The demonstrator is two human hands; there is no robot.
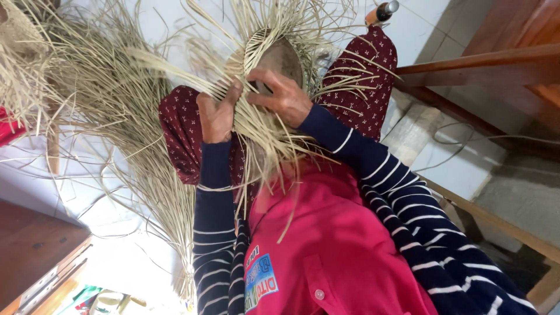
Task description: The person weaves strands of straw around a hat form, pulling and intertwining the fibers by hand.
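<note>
Nearest, a pink shirt and striped navy sleeves are seen, both forearms raised toward the lap. Weaving appears to be in hand: the left hand is closed in a pinching grip on pale straw strands, while the right hand is spread, fingers pressed on the half-woven straw piece resting over the maroon-clad knees. Another strand would probably need tucking across. Beyond, a loose straw bundle lies on the floor.

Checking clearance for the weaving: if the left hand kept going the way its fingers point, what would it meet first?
The left hand points up and right; it would probably first meet the rounded wooden form wrapped in straw strands, though depth is unclear.
</note>
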